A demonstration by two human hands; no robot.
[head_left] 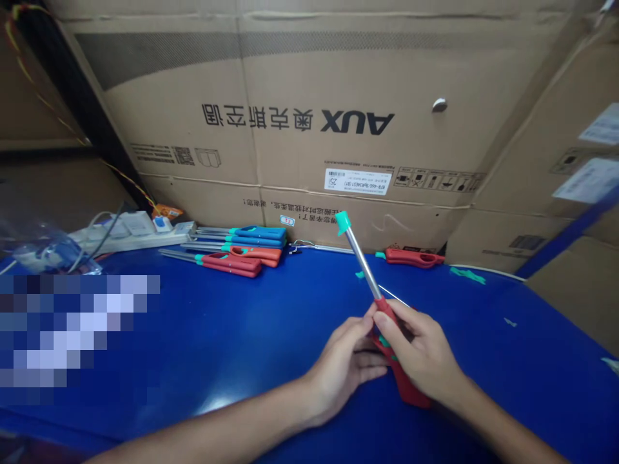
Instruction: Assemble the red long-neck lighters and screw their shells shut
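Observation:
A long-nosed red lighter (407, 386) is held up at a slant, its silver barrel pointing up and left. Green tape (343, 223) wraps the barrel's tip, and more green shows near the trigger. My right hand (425, 351) grips the red body from the right, thumb along its upper part. From the left, my left hand (345, 361) pinches the body near the barrel's base, its lower fingers curled loosely behind. Part of the handle is hidden by the hands. Behind the right fingers, a thin pale rod (394, 296) shows.
On the blue table (217, 341), several blue, orange and red lighters (258, 241) lie stacked at the back. Another red lighter (414, 258) and green tape scraps (468, 276) lie back right. A white power strip (135, 238) sits back left. Cardboard (290, 71) walls the rear.

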